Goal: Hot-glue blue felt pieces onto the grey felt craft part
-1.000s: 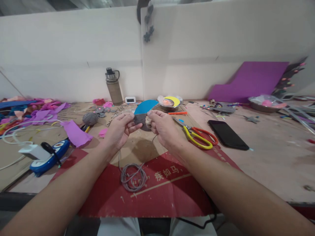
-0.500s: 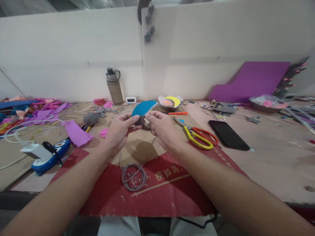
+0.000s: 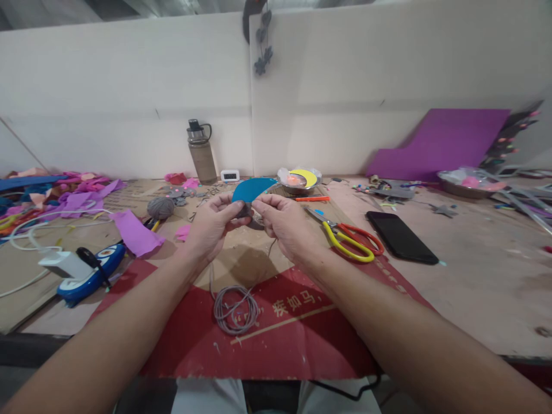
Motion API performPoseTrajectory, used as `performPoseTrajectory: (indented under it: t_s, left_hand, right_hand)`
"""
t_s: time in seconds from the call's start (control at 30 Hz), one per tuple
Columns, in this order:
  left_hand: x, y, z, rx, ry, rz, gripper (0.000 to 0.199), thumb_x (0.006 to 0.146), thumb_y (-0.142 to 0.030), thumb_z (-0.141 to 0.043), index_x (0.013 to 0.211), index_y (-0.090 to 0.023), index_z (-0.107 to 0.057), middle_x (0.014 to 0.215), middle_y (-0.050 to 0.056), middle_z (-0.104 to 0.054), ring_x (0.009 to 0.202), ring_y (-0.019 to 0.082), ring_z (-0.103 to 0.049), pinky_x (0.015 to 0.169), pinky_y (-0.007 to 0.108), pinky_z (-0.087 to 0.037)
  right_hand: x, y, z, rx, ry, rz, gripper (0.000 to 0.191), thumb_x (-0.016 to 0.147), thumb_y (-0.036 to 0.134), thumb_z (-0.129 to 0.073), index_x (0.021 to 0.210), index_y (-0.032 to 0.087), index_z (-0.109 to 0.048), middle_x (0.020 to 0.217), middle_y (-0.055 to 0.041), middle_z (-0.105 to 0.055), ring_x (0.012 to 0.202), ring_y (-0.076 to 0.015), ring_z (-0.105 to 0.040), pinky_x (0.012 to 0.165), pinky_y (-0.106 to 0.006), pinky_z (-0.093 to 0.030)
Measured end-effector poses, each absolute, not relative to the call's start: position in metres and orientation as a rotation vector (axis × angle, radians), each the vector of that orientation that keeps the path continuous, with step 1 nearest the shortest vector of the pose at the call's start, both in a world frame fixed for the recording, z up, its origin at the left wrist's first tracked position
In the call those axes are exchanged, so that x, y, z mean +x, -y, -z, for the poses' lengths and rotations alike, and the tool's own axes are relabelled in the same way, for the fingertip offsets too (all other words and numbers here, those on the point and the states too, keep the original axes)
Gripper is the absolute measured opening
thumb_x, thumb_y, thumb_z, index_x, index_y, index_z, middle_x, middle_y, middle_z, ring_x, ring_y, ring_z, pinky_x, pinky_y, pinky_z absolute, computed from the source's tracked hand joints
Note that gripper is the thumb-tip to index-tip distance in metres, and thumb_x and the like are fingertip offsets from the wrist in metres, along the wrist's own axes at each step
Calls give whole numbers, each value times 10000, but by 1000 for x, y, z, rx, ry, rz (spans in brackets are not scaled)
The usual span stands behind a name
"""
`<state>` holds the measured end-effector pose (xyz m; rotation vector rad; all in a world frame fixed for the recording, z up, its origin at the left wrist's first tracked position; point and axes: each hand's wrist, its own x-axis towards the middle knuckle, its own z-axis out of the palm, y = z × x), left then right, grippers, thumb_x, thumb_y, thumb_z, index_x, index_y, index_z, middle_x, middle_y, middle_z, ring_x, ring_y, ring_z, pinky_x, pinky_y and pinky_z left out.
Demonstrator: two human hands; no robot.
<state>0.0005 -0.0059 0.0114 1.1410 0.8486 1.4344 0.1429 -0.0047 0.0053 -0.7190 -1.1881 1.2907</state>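
Note:
A rounded blue sheet piece [image 3: 252, 188] with a dark grey part below it is up in front of me, above the cardboard. My left hand [image 3: 222, 221] pinches its lower left side between thumb and fingers. At its right edge my right hand [image 3: 278, 221] is closed in a pinch, and the fingers hide much of the grey part. Thin grey cord hangs below my right hand towards a loose coil of cord [image 3: 236, 310] on the red cardboard [image 3: 293, 351]. Scissors [image 3: 345, 236] with yellow and red handles lie right of my right hand.
A black phone [image 3: 402, 237] lies at right. Behind are a bottle [image 3: 202, 155], a small clock [image 3: 230, 175] and a metal bowl [image 3: 297, 188] with a yellow crescent. Grey yarn [image 3: 160, 207], a blue power strip [image 3: 92, 282] and felt scraps [image 3: 81, 201] lie at left.
Hardly anything differs. The blue piece has tilted slightly in my fingers; both hands keep their pinch, and the whole view has shifted a little.

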Motion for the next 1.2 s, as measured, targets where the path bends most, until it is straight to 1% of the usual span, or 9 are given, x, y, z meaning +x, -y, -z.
performPoseTrajectory:
  t_s: [0.23,0.37,0.5,0.63,0.7,0.77,0.9,1.07,1.2]
  left_hand:
    - [-1,4,-10,1124,-841,-1459,270,660,-249,-810,841,-128,-649,808,23,-667,728,114,-644,643,222,-566]
    - [-1,3,-10,1148,-848,-1420,329,640,-263,-818,886,-137,-641,821,30,-668,719,120,-638,611,227,-555]
    - [0,3,-8,1184,-969,-1482,389,611,-304,-835,908,-165,-625,878,21,-643,750,128,-618,542,216,-526]
    - [1,2,-2,1235,-1041,-1490,308,602,-309,-837,769,-152,-632,737,-1,-605,623,91,-549,482,183,-441]
    - [2,1,0,1260,-951,-1403,264,638,-333,-810,710,-140,-645,672,11,-615,589,93,-552,511,199,-445]
    - [3,0,1,1271,-846,-1349,246,663,-349,-785,723,-139,-673,689,42,-659,639,127,-607,584,235,-482]
    - [7,3,-2,1232,-708,-1347,219,677,-337,-738,788,-151,-708,827,86,-728,853,223,-679,765,337,-532]
    - [8,11,-6,1235,-595,-1296,245,637,-220,-722,875,-161,-719,1011,94,-736,1018,264,-664,906,403,-511]
    - [10,15,-5,1281,-566,-1267,269,762,-349,-708,962,-170,-716,1108,103,-711,1058,261,-653,919,399,-508]
  right_hand:
    - [142,5,-6,-731,1166,-1318,168,697,319,-699,717,182,-603,578,72,-483,436,-34,-255,406,-228,-167]
    - [141,7,-7,-764,1181,-1295,165,714,309,-683,714,189,-570,558,80,-454,434,-42,-272,419,-227,-195]
    - [140,10,-5,-839,1332,-980,128,758,280,-642,696,180,-592,604,44,-511,542,-80,-415,522,-239,-330]
    - [140,9,2,-878,1507,-676,107,809,274,-605,776,179,-641,676,7,-602,626,-119,-501,596,-264,-387]
    - [141,7,6,-887,1579,-571,98,829,252,-584,804,186,-652,726,-10,-644,662,-134,-543,627,-276,-414]
    - [143,5,8,-901,1650,-435,97,841,225,-574,811,192,-661,782,-26,-670,722,-149,-578,675,-288,-434]
    - [147,4,9,-922,1745,-181,110,872,203,-562,827,189,-661,819,-43,-672,770,-158,-591,715,-294,-433]
    - [153,4,5,-972,1789,-38,120,899,204,-543,850,182,-651,862,-69,-678,807,-175,-596,728,-304,-421]
    - [155,4,3,-1012,1799,-20,113,905,232,-545,878,194,-648,877,-70,-676,794,-179,-585,719,-309,-413]
